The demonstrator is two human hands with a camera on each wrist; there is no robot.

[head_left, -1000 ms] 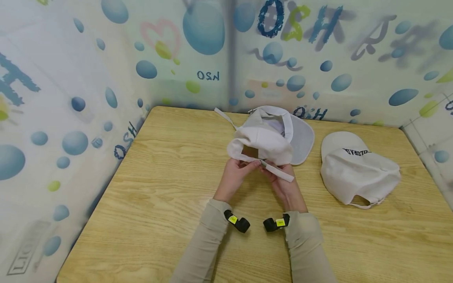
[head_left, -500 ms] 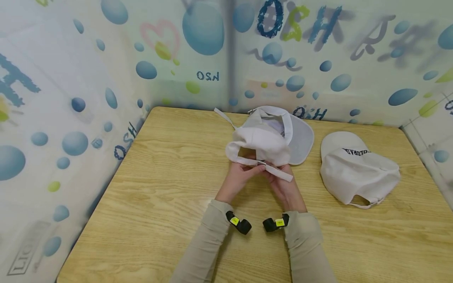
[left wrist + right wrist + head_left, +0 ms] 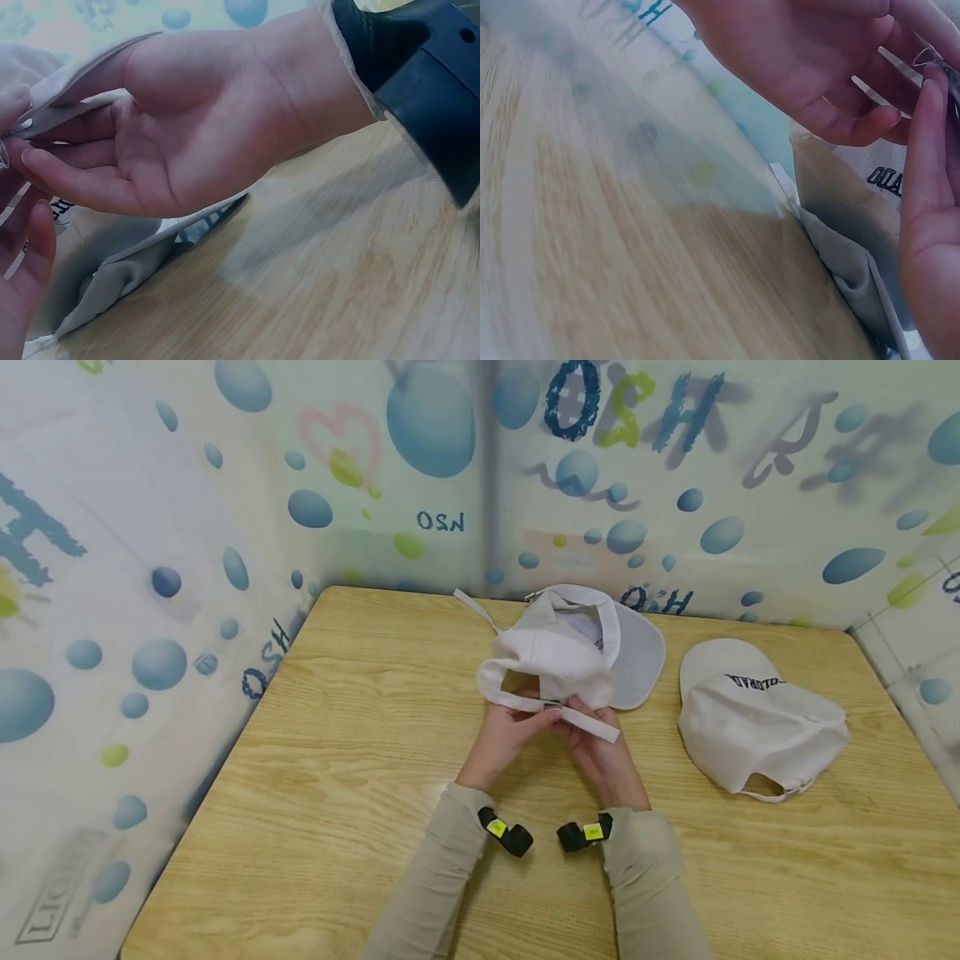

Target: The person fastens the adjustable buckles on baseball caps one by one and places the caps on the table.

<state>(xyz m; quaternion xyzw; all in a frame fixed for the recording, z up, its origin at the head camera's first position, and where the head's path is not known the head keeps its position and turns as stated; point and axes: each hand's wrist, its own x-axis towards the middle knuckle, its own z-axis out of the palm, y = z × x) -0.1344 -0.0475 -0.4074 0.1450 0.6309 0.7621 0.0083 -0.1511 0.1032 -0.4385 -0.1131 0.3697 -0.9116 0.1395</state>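
Note:
Both hands hold a white baseball cap (image 3: 562, 660) by its back, with the back opening turned toward me. My left hand (image 3: 506, 739) pinches the back strap from the left, its thumb just under the metal buckle (image 3: 552, 704). From the right, my right hand (image 3: 602, 756) grips the strap beside that buckle, its thumb on top. The strap's loose end (image 3: 592, 725) sticks out to the lower right across the right hand. In the left wrist view, the left palm (image 3: 202, 112) faces the camera, and fingers of both hands meet at the buckle at the left edge.
Directly behind the held cap, another light cap (image 3: 641, 647) lies upturned, its long strap (image 3: 476, 608) trailing left. To the right a white cap with dark lettering (image 3: 757, 727) rests on the wooden table (image 3: 337, 718). Printed walls (image 3: 360, 468) stand at the table's back and left.
The held cap has shifted slightly left. My left thumb has moved off the buckle to just below it, so the buckle shows. My right thumb has come up onto the strap.

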